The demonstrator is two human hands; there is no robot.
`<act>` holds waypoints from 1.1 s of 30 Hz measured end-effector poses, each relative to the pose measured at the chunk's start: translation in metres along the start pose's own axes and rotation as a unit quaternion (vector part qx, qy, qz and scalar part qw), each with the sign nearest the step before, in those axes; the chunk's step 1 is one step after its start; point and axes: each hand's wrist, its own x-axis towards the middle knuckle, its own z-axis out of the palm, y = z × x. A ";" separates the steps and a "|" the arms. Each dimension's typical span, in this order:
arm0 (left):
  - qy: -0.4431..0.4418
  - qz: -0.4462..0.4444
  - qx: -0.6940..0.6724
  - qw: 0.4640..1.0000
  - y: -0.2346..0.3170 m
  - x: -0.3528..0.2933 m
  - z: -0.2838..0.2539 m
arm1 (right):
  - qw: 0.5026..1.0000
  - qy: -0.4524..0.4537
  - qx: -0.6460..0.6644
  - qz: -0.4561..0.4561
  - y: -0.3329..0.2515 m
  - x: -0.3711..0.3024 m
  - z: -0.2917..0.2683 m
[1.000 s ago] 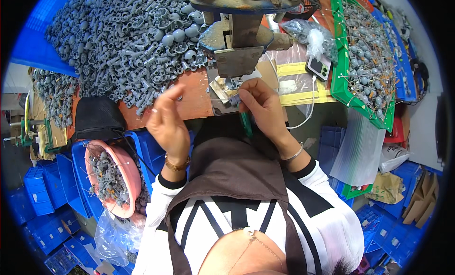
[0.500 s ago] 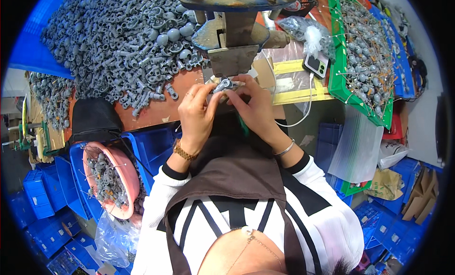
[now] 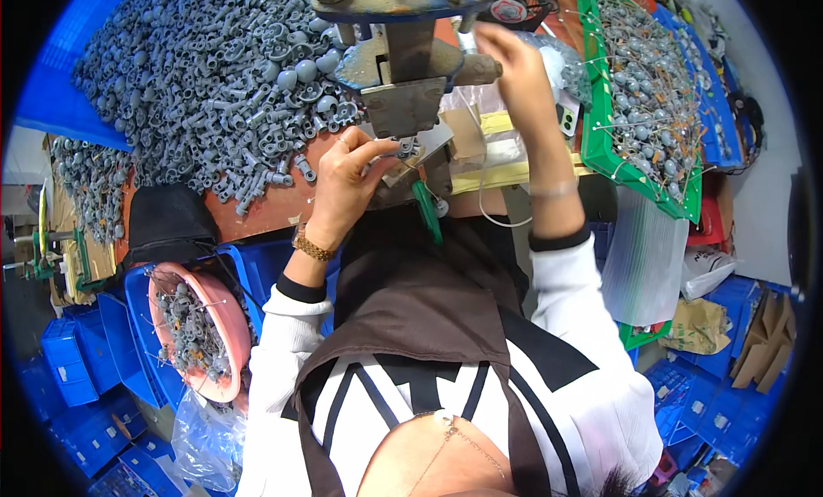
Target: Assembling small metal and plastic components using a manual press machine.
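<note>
1. Grey plastic part (image 3: 411, 146) sits beneath the press head (image 3: 401, 110), at the left hand's (image 3: 345, 170) fingertips; whether they clamp it, I cannot tell.
2. Right hand (image 3: 521, 73) is beside the press, finger state unclear.
3. Seemingly positioning; next calls for left fingers clear.

Small grey plastic fitting (image 3: 410, 145): centre of frame, just below press block, partly hidden, exact pose indeterminable. Worn blue-and-grey metal press (image 3: 401, 108): upper centre of frame, blue paint patchy.
</note>
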 end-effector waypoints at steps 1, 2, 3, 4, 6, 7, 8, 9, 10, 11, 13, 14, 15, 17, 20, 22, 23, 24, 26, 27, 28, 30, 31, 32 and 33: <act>-0.002 0.009 -0.002 1.000 0.003 0.000 0.004 | 0.986 -0.035 0.162 0.024 -0.002 0.025 -0.002; 0.022 -0.007 0.022 0.999 0.005 -0.003 0.010 | 0.943 -0.072 0.320 0.046 -0.008 0.041 -0.001; 0.046 -0.026 0.047 0.997 0.005 -0.006 0.014 | 0.973 -0.046 0.226 0.030 -0.027 0.050 0.002; 0.046 -0.021 0.046 0.998 0.004 -0.008 0.016 | 0.991 -0.019 0.128 0.015 -0.047 0.059 0.005; 0.093 -0.053 0.023 0.994 0.001 -0.015 0.020 | 0.987 -0.033 0.138 -0.073 -0.085 0.035 0.005; 0.090 -0.061 0.033 0.993 0.001 -0.017 0.018 | 0.991 -0.022 0.095 -0.095 -0.099 0.013 -0.001; 0.092 -0.053 0.034 0.994 0.002 -0.017 0.019 | 0.982 0.025 0.092 -0.160 -0.104 -0.015 0.002; 0.093 -0.042 0.035 0.994 0.002 -0.016 0.018 | 0.967 0.073 0.088 -0.227 -0.101 -0.045 0.008; 0.092 -0.032 0.043 0.994 0.004 -0.016 0.016 | 0.957 0.039 0.074 -0.277 -0.089 -0.071 0.009; 0.080 -0.035 0.047 0.995 0.010 -0.015 0.014 | 0.943 0.006 0.054 -0.327 -0.076 -0.094 0.007; 0.060 -0.047 0.074 0.994 0.012 -0.015 0.014 | 0.937 -0.024 -0.005 -0.348 -0.060 -0.108 0.003; 0.039 -0.056 0.081 0.994 0.013 -0.015 0.012 | 0.928 -0.046 -0.034 -0.367 -0.063 -0.104 -0.002; 0.034 -0.050 0.078 0.995 0.017 -0.014 0.012 | 0.918 -0.070 -0.063 -0.384 -0.070 -0.096 -0.009; 0.069 -0.026 0.213 0.974 0.019 -0.014 0.009 | 0.918 -0.056 -0.068 -0.386 -0.098 -0.071 -0.026; -0.039 -0.042 0.253 0.966 0.011 -0.031 -0.002 | 0.974 0.010 -0.053 -0.218 -0.093 -0.026 -0.076; -0.066 -0.074 -0.043 0.994 0.041 -0.034 -0.011 | 0.963 0.116 -0.187 -0.155 -0.047 0.020 -0.124; -0.065 -0.155 -0.188 0.968 0.046 -0.043 -0.016 | 0.919 0.149 -0.340 -0.137 -0.021 0.039 -0.154; -0.069 -0.226 -0.328 0.914 0.050 -0.054 -0.022 | 0.839 0.129 -0.507 -0.153 0.026 0.056 -0.202; 0.002 -0.186 -0.541 0.820 0.043 -0.080 -0.036 | 0.735 0.074 -0.670 -0.074 0.064 0.060 -0.227; 0.047 -0.150 -0.628 0.762 0.043 -0.090 -0.044 | 0.725 0.044 -0.686 -0.054 0.081 0.062 -0.239; 0.201 -0.180 -0.584 0.766 0.044 -0.097 -0.050 | 0.713 0.014 -0.700 -0.033 0.094 0.064 -0.247; 0.424 -0.208 -0.505 0.722 0.051 -0.113 -0.079 | 0.742 0.009 -0.668 -0.053 0.100 0.065 -0.255; 0.496 -0.209 -0.482 0.691 0.046 -0.125 -0.105 | 0.762 0.008 -0.644 -0.073 0.100 0.066 -0.262; 0.410 -0.107 -0.501 0.754 0.032 -0.142 -0.130 | 0.810 0.082 -0.575 -0.084 0.096 0.071 -0.273; 0.314 -0.005 -0.507 0.802 0.020 -0.162 -0.155 | 0.849 0.154 -0.498 -0.090 0.093 0.072 -0.291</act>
